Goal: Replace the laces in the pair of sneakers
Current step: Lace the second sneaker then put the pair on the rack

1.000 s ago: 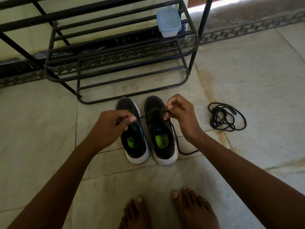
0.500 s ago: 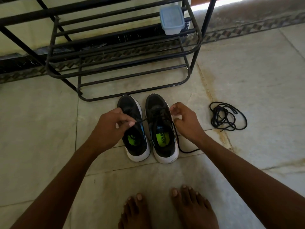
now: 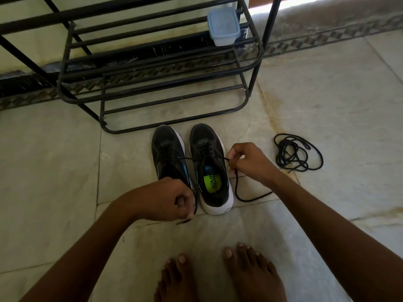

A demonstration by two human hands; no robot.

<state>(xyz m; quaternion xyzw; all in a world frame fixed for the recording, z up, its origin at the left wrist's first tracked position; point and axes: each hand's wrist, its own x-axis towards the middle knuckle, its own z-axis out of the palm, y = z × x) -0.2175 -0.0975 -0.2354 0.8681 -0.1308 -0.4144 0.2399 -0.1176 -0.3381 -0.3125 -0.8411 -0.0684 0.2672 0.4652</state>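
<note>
Black lace runs across the right sneaker: your left hand pinches one end beside its heel, your right hand pinches the other just right of it.

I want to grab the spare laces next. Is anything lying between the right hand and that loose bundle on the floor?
Nothing visible: only bare floor tile lies between the right hand and the loose lace bundle.

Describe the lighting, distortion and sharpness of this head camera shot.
Head view: dim, soft light; one bright overexposed strip at the top edge. Wide-angle bending curves the rack bars. The right sneaker and both hands, left hand and right hand, look reasonably sharp, with no strong glare on the floor.
</note>
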